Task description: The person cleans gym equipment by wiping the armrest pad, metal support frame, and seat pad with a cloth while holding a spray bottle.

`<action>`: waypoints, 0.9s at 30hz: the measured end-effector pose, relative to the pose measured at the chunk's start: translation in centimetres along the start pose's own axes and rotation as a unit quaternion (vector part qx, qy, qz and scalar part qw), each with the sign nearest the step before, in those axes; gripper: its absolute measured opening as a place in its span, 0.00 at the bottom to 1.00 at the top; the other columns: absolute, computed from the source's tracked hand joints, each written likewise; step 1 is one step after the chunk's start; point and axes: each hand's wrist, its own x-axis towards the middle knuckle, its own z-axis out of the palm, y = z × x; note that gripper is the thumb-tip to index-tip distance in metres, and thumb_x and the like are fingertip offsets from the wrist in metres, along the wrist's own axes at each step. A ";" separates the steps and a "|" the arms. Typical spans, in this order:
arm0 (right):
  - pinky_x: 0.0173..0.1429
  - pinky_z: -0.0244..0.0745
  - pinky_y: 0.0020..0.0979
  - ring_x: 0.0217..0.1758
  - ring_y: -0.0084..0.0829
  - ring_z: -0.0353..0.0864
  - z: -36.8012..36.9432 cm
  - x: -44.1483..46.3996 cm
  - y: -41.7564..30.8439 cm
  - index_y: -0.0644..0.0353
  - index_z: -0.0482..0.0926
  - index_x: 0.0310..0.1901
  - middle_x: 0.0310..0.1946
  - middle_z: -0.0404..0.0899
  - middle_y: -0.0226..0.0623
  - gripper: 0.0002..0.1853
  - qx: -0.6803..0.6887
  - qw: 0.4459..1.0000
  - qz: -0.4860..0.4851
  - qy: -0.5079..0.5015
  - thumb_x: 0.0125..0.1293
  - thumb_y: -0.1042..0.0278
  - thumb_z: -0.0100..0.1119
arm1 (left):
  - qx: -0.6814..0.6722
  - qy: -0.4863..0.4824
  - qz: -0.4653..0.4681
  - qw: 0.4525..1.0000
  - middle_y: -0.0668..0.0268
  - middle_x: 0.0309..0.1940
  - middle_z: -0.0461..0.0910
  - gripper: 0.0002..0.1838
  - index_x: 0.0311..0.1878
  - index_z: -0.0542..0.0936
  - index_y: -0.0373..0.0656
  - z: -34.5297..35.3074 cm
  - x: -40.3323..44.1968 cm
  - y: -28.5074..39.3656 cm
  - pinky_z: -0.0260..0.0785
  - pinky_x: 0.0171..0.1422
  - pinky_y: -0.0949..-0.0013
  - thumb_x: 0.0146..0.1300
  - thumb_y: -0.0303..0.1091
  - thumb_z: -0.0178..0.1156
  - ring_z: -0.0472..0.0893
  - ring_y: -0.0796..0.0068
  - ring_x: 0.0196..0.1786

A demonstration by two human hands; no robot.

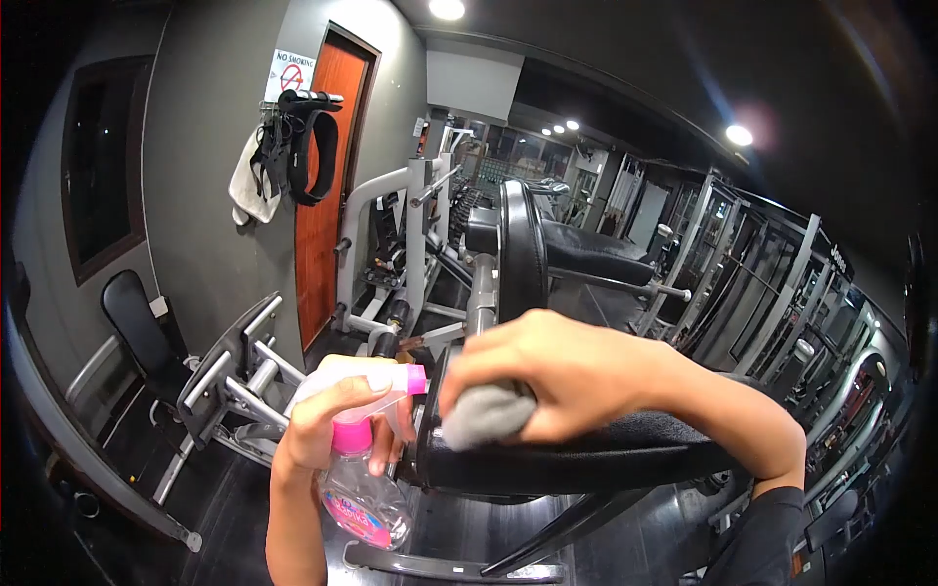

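Note:
My left hand (337,405) is wrapped round the neck and trigger of a clear spray bottle (366,498) with a pink collar and pink nozzle. The nozzle points right, toward the bench. A grey cloth (489,415) is bunched under my right hand (547,376), whose fingers are closed on it. The cloth rests against the black padded seat (547,469) of a gym bench, near its left end. Slight blur shows at the right fingertips. Behind the hands stands an upright black pad (523,249) on a grey metal post (481,298).
Beyond the upright pad is another black bench pad (596,249). A grey-framed machine (420,225) stands near an orange-brown door (332,195). Lifting belts (313,161) hang on the left wall. Further left is a black-padded seat (142,317); racks (743,264) line the right.

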 end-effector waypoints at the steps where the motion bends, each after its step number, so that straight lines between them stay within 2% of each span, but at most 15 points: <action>1: 0.47 0.77 0.42 0.42 0.50 0.83 0.1 -0.3 -0.5 0.63 0.78 0.42 0.34 0.83 0.49 0.15 0.008 1.000 -0.019 -0.002 0.50 0.75 0.61 | 0.000 0.002 0.001 1.000 0.48 0.23 0.81 0.22 0.34 0.77 0.25 -0.1 -0.1 -0.1 0.73 0.21 0.68 0.64 0.42 0.52 0.76 0.64 0.12; 4: 0.48 0.77 0.43 0.44 0.50 0.83 -0.5 0.2 0.7 0.63 0.79 0.43 0.36 0.83 0.50 0.15 0.005 1.000 -0.001 -0.025 0.50 0.76 0.60 | 0.007 0.036 -0.012 0.999 0.48 0.23 0.80 0.23 0.33 0.77 0.25 -0.1 -0.4 -0.2 0.72 0.20 0.68 0.63 0.43 0.52 0.76 0.64 0.12; 5: 0.53 0.78 0.41 0.48 0.47 0.83 -0.9 0.5 1.5 0.60 0.80 0.46 0.42 0.83 0.46 0.20 -0.067 0.996 0.039 -0.038 0.47 0.73 0.66 | 0.010 0.037 -0.010 0.999 0.49 0.23 0.80 0.23 0.33 0.77 0.25 -0.3 -0.4 -0.2 0.71 0.19 0.69 0.63 0.44 0.52 0.76 0.64 0.12; 6: 0.53 0.79 0.41 0.46 0.47 0.84 -1.1 0.9 2.7 0.61 0.81 0.45 0.40 0.83 0.47 0.19 -0.133 0.989 0.048 -0.031 0.47 0.72 0.66 | 0.012 0.040 -0.007 0.999 0.49 0.23 0.80 0.24 0.33 0.77 0.25 -0.3 -0.5 -0.2 0.71 0.19 0.69 0.62 0.45 0.52 0.76 0.64 0.12; 9: 0.52 0.79 0.41 0.44 0.48 0.85 -0.6 2.0 6.1 0.61 0.81 0.45 0.38 0.84 0.48 0.19 -0.139 0.986 0.087 -0.019 0.47 0.72 0.65 | 0.024 0.053 -0.016 0.998 0.48 0.23 0.80 0.25 0.36 0.77 0.24 -0.2 -1.0 0.2 0.71 0.17 0.69 0.61 0.46 0.52 0.76 0.64 0.12; 11: 0.52 0.79 0.40 0.44 0.47 0.85 -0.6 2.7 5.5 0.62 0.81 0.44 0.38 0.84 0.48 0.19 -0.116 0.990 0.077 -0.030 0.47 0.71 0.66 | 0.023 0.055 -0.016 0.998 0.48 0.23 0.80 0.26 0.37 0.77 0.24 -0.3 -1.4 0.4 0.71 0.17 0.68 0.61 0.46 0.52 0.76 0.64 0.12; 14: 0.52 0.78 0.41 0.44 0.47 0.84 0.6 2.8 2.5 0.62 0.80 0.46 0.39 0.83 0.48 0.19 0.002 1.000 0.002 -0.029 0.50 0.71 0.66 | 0.011 0.053 -0.015 0.998 0.48 0.24 0.80 0.26 0.39 0.77 0.22 -0.5 -1.8 0.3 0.71 0.18 0.68 0.61 0.45 0.52 0.76 0.64 0.12; 17: 0.47 0.78 0.44 0.41 0.50 0.84 0.6 2.4 -0.2 0.62 0.80 0.42 0.33 0.83 0.49 0.15 -0.056 0.996 -0.068 -0.025 0.49 0.74 0.65 | 0.015 0.044 -0.007 0.999 0.48 0.24 0.81 0.26 0.39 0.76 0.22 -0.3 -1.8 0.3 0.71 0.17 0.68 0.61 0.45 0.52 0.76 0.64 0.12; 18: 0.48 0.78 0.44 0.41 0.50 0.84 0.2 2.6 0.5 0.61 0.81 0.43 0.34 0.84 0.49 0.16 -0.005 0.998 -0.045 -0.048 0.49 0.73 0.65 | 0.029 0.078 -0.006 0.997 0.47 0.21 0.79 0.26 0.33 0.76 0.24 0.4 -1.7 0.5 0.70 0.16 0.68 0.60 0.47 0.52 0.74 0.64 0.10; 19: 0.50 0.79 0.41 0.43 0.48 0.85 -0.2 2.7 1.3 0.61 0.81 0.44 0.36 0.84 0.48 0.17 -0.028 0.998 -0.007 -0.054 0.49 0.72 0.65 | 0.042 0.111 -0.005 0.993 0.47 0.18 0.78 0.26 0.26 0.76 0.27 0.9 -1.7 0.6 0.68 0.14 0.69 0.59 0.49 0.52 0.73 0.65 0.08; 20: 0.52 0.79 0.39 0.45 0.45 0.85 -0.5 2.9 2.2 0.60 0.81 0.46 0.39 0.84 0.46 0.19 -0.051 0.997 0.031 -0.058 0.49 0.72 0.66 | 0.042 0.112 -0.006 0.993 0.47 0.18 0.78 0.26 0.26 0.76 0.27 1.0 -1.7 0.7 0.68 0.14 0.69 0.59 0.49 0.52 0.73 0.65 0.08; 24: 0.50 0.81 0.38 0.38 0.47 0.87 -1.1 4.1 4.7 0.64 0.82 0.46 0.34 0.85 0.51 0.19 -0.139 0.980 0.137 -0.037 0.51 0.69 0.63 | 0.055 0.100 -0.001 0.994 0.47 0.16 0.77 0.26 0.26 0.76 0.27 1.4 -2.2 0.9 0.68 0.14 0.68 0.59 0.48 0.52 0.73 0.65 0.08; 26: 0.49 0.81 0.37 0.39 0.47 0.87 -0.5 4.3 4.8 0.64 0.82 0.45 0.34 0.85 0.52 0.18 -0.136 0.984 0.109 -0.034 0.51 0.68 0.62 | 0.058 0.100 -0.001 0.993 0.47 0.16 0.76 0.26 0.26 0.76 0.27 1.5 -2.6 1.1 0.68 0.14 0.68 0.58 0.48 0.52 0.73 0.65 0.08; 27: 0.49 0.80 0.37 0.39 0.47 0.86 -0.1 4.2 3.8 0.65 0.82 0.44 0.34 0.84 0.51 0.17 -0.086 0.994 0.053 -0.033 0.51 0.69 0.62 | 0.060 0.105 -0.009 0.993 0.47 0.16 0.76 0.26 0.26 0.76 0.27 1.6 -2.8 1.1 0.69 0.14 0.67 0.58 0.48 0.52 0.73 0.65 0.08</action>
